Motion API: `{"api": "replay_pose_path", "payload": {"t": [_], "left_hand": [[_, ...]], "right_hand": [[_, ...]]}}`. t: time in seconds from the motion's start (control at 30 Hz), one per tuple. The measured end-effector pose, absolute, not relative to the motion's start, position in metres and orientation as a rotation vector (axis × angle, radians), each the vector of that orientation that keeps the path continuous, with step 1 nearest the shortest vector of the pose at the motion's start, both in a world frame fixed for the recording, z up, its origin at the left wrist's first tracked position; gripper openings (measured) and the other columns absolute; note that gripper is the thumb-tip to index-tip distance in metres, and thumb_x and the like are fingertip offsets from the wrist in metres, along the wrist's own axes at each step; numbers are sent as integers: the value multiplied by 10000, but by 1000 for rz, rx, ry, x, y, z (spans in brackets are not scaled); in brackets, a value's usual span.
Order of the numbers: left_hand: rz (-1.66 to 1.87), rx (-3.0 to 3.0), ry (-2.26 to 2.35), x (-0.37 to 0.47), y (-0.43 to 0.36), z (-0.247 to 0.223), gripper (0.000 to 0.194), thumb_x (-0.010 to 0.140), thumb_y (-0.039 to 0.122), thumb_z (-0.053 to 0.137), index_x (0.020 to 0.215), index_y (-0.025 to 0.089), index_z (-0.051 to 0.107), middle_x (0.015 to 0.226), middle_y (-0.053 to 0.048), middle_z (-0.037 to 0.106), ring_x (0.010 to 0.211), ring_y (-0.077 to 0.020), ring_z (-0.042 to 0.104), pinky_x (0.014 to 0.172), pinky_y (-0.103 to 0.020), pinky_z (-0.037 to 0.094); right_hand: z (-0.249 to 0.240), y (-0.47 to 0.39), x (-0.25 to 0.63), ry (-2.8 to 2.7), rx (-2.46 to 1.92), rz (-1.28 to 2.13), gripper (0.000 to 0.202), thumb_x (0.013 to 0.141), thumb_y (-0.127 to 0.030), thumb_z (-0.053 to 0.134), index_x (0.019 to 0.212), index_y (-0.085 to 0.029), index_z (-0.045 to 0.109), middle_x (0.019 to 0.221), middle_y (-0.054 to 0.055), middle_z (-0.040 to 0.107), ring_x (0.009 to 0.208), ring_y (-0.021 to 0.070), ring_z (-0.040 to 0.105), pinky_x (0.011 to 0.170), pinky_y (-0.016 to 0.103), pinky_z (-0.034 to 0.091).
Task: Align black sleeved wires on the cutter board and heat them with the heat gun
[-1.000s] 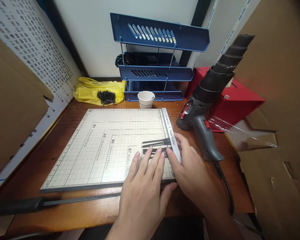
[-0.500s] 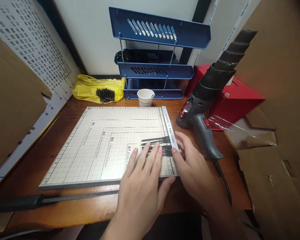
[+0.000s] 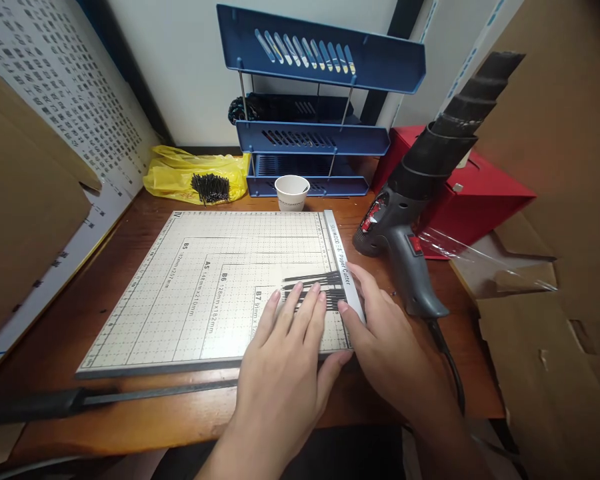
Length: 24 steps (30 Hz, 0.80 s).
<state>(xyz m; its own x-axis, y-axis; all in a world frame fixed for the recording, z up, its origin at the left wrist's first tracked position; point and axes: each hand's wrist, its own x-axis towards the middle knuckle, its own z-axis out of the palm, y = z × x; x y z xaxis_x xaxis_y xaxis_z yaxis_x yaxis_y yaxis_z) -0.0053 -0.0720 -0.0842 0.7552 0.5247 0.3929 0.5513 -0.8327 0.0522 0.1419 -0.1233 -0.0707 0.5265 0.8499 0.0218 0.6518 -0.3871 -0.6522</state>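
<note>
A flat paper cutter (image 3: 145, 300) with a printed grid lies in front of me. Several thin black strips (image 3: 313, 277) rest side by side at its right, their right ends at the metal edge bar (image 3: 341, 257). My left hand (image 3: 283, 367) lies open on them, fingers stretched out flat and covering part of the strips. My right hand (image 3: 380, 333) straddles the bar: its thumb is over the strip ends and its fingers are on the bar's outer side. The fingertips there are partly hidden. Along the cutter's front edge runs the blade arm with its black handle (image 3: 35, 405), lowered.
A paper cup (image 3: 292, 193) stands behind the cutter, before a blue tiered tray (image 3: 313, 138). A yellow plastic bag (image 3: 173, 177) carries a pile of short black pieces (image 3: 210, 189). At right, a heat gun (image 3: 405, 233) leans near a red box (image 3: 490, 193); cardboard (image 3: 530, 360) borders the table.
My right thumb has shifted left across the metal bar onto the strip ends, and the right fingers have drawn closer to the bar. My left hand stays flat on the strips.
</note>
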Motion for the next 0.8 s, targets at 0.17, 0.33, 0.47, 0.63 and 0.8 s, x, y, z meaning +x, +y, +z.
{"api": "replay_pose_path", "payload": {"t": [0.17, 0.33, 0.47, 0.63, 0.8], "left_hand": [[-621, -2887, -868, -5, -73, -84, 552, 1074, 462, 298, 1433, 131, 553, 1512, -24, 523, 1392, -269, 506, 1175, -462, 332], [-627, -2893, -874, -5, -73, -84, 554, 1072, 463, 304, 1426, 123, 561, 1504, -24, 536, 1396, -275, 500, 1178, -463, 312], [-647, -2900, -880, -5, -73, -84, 517, 1069, 419, 330, 1441, 132, 545, 1513, -19, 527, 1398, -272, 496, 1190, -462, 279], [-675, -2892, -880, -4, -74, -85, 486, 1058, 353, 357, 1455, 130, 529, 1517, -25, 522, 1405, -269, 488, 1201, -452, 241], [-668, -2900, -881, -4, -75, -87, 483, 1052, 314, 353, 1450, 107, 531, 1519, -48, 521, 1416, -272, 475, 1213, -451, 212]], "right_hand": [[-68, -114, 138, -1167, -2180, 372, 463, 956, -341, 391, 1410, -284, 459, 1340, 77, 635, 1137, 326, 613, 973, 548, 444], [-70, -110, 138, -1167, -2184, 319, 462, 951, -303, 369, 1398, -241, 467, 1272, 116, 662, 1160, 330, 609, 984, 545, 442], [-72, -111, 140, -1164, -2206, 334, 458, 955, -340, 392, 1395, -240, 471, 1230, 128, 674, 1143, 331, 621, 963, 536, 455], [-73, -109, 139, -1170, -2229, 308, 463, 959, -373, 409, 1397, -233, 465, 1214, 135, 683, 1110, 341, 633, 923, 521, 468], [-69, -107, 140, -1199, -2298, 325, 471, 968, -351, 365, 1414, -237, 467, 1211, 133, 683, 1053, 357, 624, 893, 544, 453]]}}
